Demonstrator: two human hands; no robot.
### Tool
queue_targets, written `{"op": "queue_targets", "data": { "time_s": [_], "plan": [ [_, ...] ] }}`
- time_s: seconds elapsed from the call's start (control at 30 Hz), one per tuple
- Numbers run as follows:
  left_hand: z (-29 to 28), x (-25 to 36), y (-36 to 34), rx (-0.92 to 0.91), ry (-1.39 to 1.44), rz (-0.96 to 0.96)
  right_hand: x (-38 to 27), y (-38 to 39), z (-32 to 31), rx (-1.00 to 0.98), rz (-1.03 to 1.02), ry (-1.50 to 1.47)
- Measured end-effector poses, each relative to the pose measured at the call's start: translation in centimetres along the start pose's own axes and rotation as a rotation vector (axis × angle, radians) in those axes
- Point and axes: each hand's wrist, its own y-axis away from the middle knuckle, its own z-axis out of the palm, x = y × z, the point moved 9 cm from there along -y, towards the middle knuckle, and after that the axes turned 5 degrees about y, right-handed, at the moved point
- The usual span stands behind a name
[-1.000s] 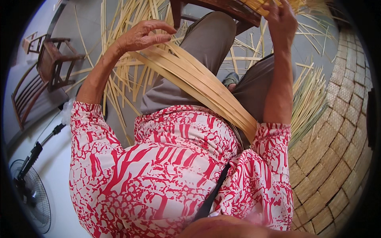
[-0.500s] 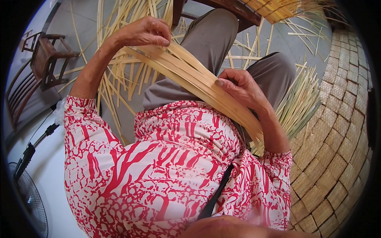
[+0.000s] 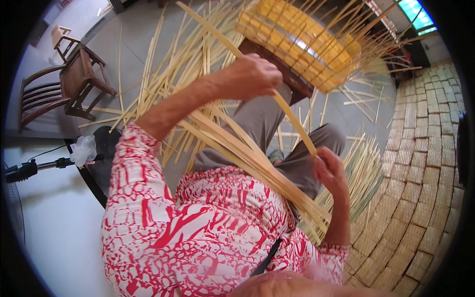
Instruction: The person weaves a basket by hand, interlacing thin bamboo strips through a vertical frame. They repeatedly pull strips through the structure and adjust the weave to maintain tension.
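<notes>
One flat, pale bamboo-like strip slants above my knees. My left hand is closed round it partway along, and its far end sticks out up and to the left. Between the fingers of my right hand, the strip's near end is pinched beside my right knee. Below both hands, a bundle of similar flat strips lies diagonally across my lap, touching neither hand. Beyond my left hand, a partly woven yellow basket with long upright stakes rests on dark wooden furniture.
Many loose strips cover the grey floor ahead and left. Thin greenish strips lie bundled by my right knee. A wooden chair stands at left, above a black stand with a plastic bag. Woven squares spread along the right.
Both hands have left the lap bundle and now hold a single strip above it. My left hand went forward and right, my right hand moved right. The view has shifted, showing more basket.
</notes>
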Motion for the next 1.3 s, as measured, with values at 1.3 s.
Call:
{"op": "queue_targets", "data": {
  "time_s": [1.3],
  "plan": [
    [0.9, -18.5, 13.3, -0.166, -0.32, -0.508, -9.2, -6.9, -7.8, 0.568, -0.645, 1.221]
  ]
}}
